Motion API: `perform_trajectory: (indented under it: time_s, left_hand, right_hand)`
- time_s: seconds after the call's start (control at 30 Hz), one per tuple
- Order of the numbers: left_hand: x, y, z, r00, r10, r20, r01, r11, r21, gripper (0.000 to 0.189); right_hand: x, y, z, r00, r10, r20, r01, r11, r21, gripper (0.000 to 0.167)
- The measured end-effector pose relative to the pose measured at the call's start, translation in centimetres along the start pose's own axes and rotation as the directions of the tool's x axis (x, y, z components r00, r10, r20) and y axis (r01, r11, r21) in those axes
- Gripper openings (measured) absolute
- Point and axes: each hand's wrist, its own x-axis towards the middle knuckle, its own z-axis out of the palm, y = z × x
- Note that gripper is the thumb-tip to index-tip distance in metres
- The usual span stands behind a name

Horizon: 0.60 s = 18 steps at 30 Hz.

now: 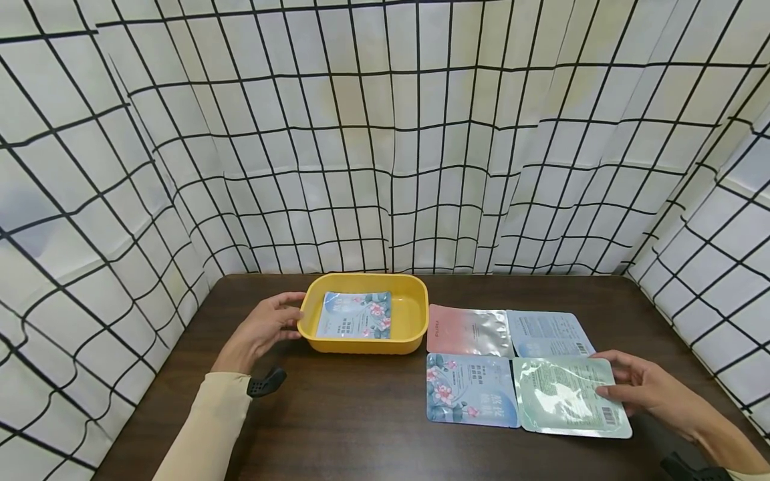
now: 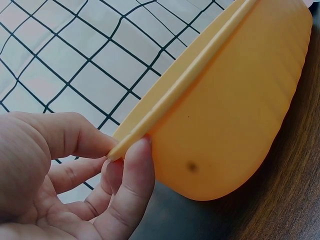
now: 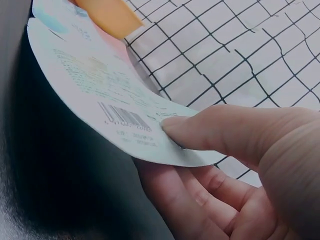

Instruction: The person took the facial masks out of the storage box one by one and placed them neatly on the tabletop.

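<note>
My left hand [image 1: 267, 329] pinches the left rim of a yellow plastic basin [image 1: 412, 310]; the left wrist view shows its fingertips on both sides of the rim [image 2: 172, 97]. Inside the basin lies a blue floral sheet mask packet [image 1: 355, 315]. At the right, my right hand [image 1: 652, 391] holds the right edge of a pale green sheet mask packet [image 1: 562, 394]. In the right wrist view the thumb is on top, beside the barcode [image 3: 125, 117], and the other fingers are underneath. That edge bends up off the table.
Beside the green packet lies another blue floral packet [image 1: 472, 391]. Behind them are a pink and silver packet [image 1: 469, 331] and a light blue packet [image 1: 547, 333]. All rest on a dark wooden table [image 1: 355, 414]. A white grid-patterned curtain [image 1: 373, 147] stands around the back and sides.
</note>
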Motion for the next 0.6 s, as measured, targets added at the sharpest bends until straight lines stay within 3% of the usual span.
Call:
perform_trajectory:
  time_s: [0.23, 0.37, 0.6]
  left_hand:
    - [-0.05, -0.05, 0.05, 1.0, 0.005, -0.006, -0.005, 1.0, 0.001, 0.058]
    - [-0.02, -0.11, 0.03, 1.0, 0.011, -0.008, -0.011, 1.0, 0.006, 0.058]
    - [-0.06, -0.2, -0.06, 0.999, 0.036, -0.002, -0.036, 0.999, 0.011, 0.056]
  right_hand:
    - [0.04, 0.03, 0.1, 1.0, 0.0, -0.01, -0.001, 0.999, -0.039, 0.042]
    - [0.16, -0.05, 0.27, 0.998, 0.013, -0.054, -0.018, 0.996, -0.092, 0.04]
    - [0.59, -0.4, 0.69, 0.989, 0.049, -0.143, -0.08, 0.972, -0.222, 0.063]
